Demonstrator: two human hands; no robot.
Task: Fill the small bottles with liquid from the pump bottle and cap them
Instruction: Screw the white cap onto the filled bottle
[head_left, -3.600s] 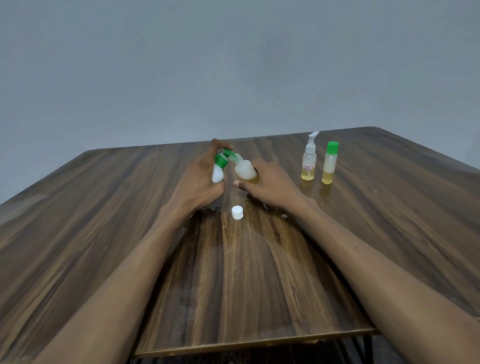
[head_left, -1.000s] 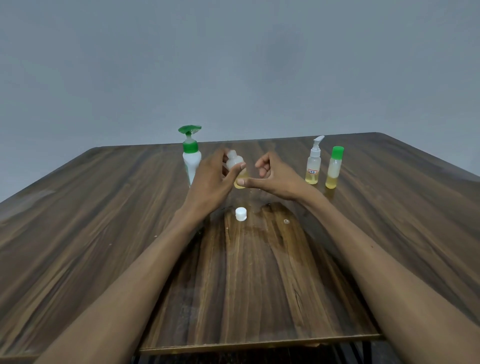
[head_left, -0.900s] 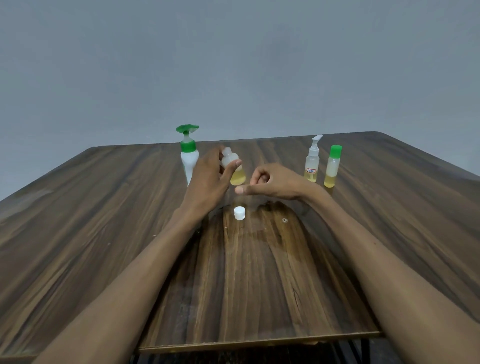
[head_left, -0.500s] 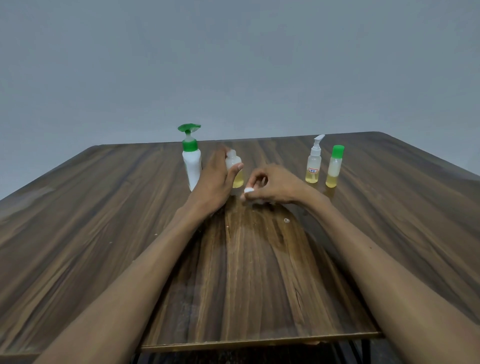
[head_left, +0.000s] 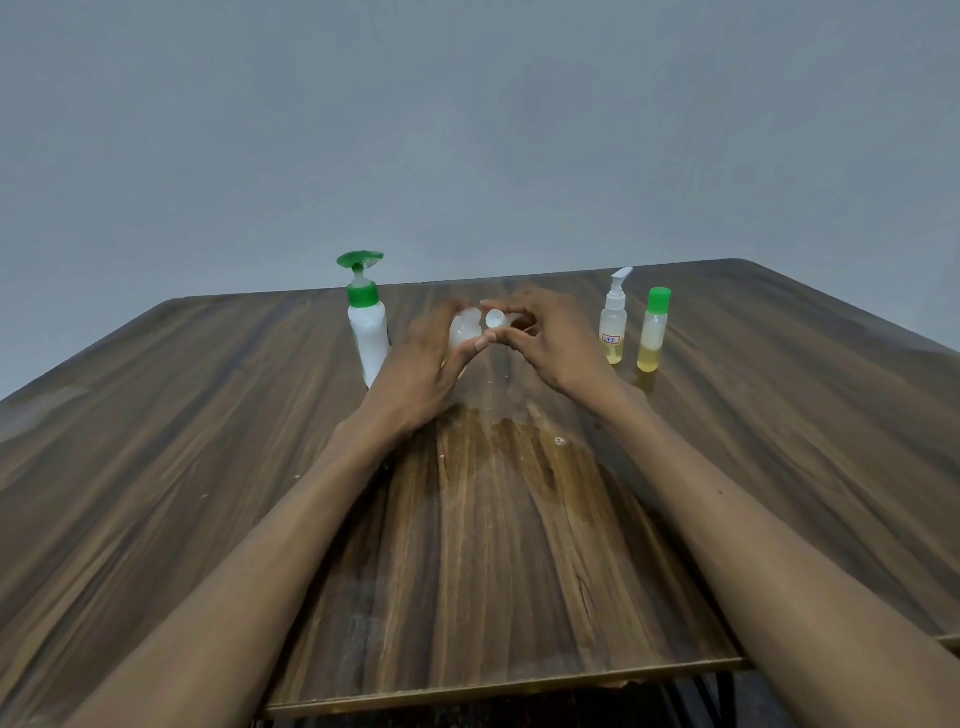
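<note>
Head view shows the left hand gripping the small bottle mid-table, steadying it while the right hand pinches the white cap just beside its neck, apparently to cap it.

I seem to be in a plain, bare room, though I cannot tell what kind. In front of me is a dark wood-grain laminate table with a worn, chipped front edge, backed by a blank grey-blue painted wall. No furnishings show beyond these.
</note>
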